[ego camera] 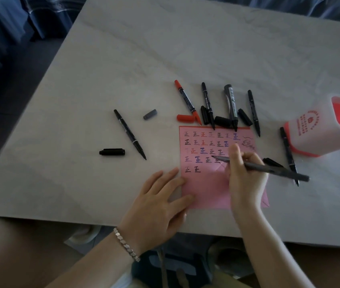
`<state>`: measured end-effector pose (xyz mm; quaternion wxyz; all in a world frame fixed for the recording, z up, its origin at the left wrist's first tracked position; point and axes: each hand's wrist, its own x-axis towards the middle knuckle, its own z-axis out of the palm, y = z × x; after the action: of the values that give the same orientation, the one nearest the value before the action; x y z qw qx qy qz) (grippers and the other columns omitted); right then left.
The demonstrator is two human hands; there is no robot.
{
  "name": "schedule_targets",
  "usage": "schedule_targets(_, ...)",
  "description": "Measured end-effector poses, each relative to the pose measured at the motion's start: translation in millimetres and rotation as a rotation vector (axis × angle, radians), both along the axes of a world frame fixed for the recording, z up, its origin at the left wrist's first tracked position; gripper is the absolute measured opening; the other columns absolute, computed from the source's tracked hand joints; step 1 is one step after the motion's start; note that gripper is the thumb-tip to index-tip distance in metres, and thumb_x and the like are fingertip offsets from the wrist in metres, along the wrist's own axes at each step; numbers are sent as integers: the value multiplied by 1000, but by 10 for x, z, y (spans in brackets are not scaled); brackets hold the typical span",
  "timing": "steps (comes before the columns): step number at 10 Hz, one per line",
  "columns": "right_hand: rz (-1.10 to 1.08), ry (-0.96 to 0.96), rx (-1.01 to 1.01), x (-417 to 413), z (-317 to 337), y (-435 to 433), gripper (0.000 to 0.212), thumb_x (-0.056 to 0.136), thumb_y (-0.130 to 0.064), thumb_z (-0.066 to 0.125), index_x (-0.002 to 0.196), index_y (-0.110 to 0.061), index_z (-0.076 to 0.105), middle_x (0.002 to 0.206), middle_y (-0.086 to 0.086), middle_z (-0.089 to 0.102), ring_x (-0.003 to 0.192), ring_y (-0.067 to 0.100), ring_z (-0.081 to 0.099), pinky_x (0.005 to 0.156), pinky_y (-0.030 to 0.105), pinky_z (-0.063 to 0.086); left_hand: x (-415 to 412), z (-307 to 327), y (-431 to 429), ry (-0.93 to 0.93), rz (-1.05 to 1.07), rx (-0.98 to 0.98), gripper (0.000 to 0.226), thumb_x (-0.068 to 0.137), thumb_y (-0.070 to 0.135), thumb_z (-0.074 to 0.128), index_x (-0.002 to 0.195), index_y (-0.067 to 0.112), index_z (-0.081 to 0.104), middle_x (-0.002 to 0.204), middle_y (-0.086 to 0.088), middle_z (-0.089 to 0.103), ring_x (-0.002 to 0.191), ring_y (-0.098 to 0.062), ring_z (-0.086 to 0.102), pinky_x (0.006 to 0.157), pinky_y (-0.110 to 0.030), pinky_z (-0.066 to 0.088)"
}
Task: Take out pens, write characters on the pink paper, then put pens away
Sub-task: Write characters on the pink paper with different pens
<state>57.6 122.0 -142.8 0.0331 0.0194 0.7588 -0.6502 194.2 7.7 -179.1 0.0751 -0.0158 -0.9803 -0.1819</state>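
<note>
I take this for a home, likely a living or dining room. The table (pixel 123 80) is a broad, pale slab with a marbled stone look, not a workbench. Past its far left corner I see soft blue upholstery (pixel 2 38) with a checked cloth (pixel 40 9) over it. More blue fabric (pixel 310 7) lies beyond its far edge. On the table lie loose pens (pixel 129 134), a pink paper (pixel 206 188) and a tipped white-and-red pen holder (pixel 314 129), all household clutter.

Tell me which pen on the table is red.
The leftmost pen in the row above the pink paper; the others are black or grey.
</note>
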Motion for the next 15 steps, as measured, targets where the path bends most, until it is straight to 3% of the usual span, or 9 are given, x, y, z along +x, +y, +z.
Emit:
schedule_targets(2,330,-296,-242,-616,491,170,20,88,-7,53,74,-9,67,52,-5,60,56,8,51,55,15,47,-1,9,2,17,2,43,30,84,35,50,112,29,58,124,-2,57,124,-22,44,105,-44,36)
schedule_targets(4,721,-112,413,-1022,855,-306,24,90,-18,52,69,-14,62,69,5,63,60,13,57,59,19,48,-6,0,-1,10,13,19,30,84,37,49,111,31,60,124,-1,57,124,-20,44,108,-41,31)
schedule_targets(5,911,97,773,-948,792,-743,25,84,-31,61,67,-13,65,59,2,60,51,13,51,54,25,42,-1,13,-7,1,16,19,30,84,39,48,111,33,59,124,1,57,123,-19,44,107,-43,30)
schedule_targets(7,899,259,948,-810,468,-1132,32,79,-38,66,87,-7,70,82,14,68,75,26,61,68,34,49,5,1,-7,18,14,39,29,83,37,51,111,34,59,124,2,56,124,-18,43,106,-42,35)
schedule_targets(8,839,283,946,-817,389,-1141,33,80,-41,65,83,-8,70,82,11,68,78,28,63,65,34,49,-1,-6,-5,25,10,45,29,83,36,51,111,33,59,124,1,56,124,-19,44,105,-42,35)
schedule_targets(11,654,249,1129,-1011,335,-1163,29,83,-18,62,109,-7,57,110,14,60,98,33,58,74,33,46,0,-2,-10,19,7,32,30,84,37,49,112,33,59,124,1,56,124,-19,45,105,-43,35)
schedule_targets(12,631,230,1124,-1005,307,-1206,27,82,-7,56,109,-5,58,110,16,60,96,34,58,69,31,44,0,6,-13,13,3,34,30,84,37,49,112,33,59,124,1,56,124,-19,45,104,-44,36)
schedule_targets(13,596,148,927,-983,421,-1115,26,80,-8,60,105,0,60,94,17,66,78,31,63,65,36,53,-3,5,-15,17,-1,22,30,84,38,49,112,34,59,124,1,56,124,-19,45,104,-44,36)
schedule_targets(15,417,188,460,-726,642,-439,7,81,-21,59,85,-15,62,67,-7,61,54,9,54,51,17,45,-13,19,8,32,-3,-39,31,83,38,47,109,31,62,122,-2,58,121,-23,47,104,-46,36)
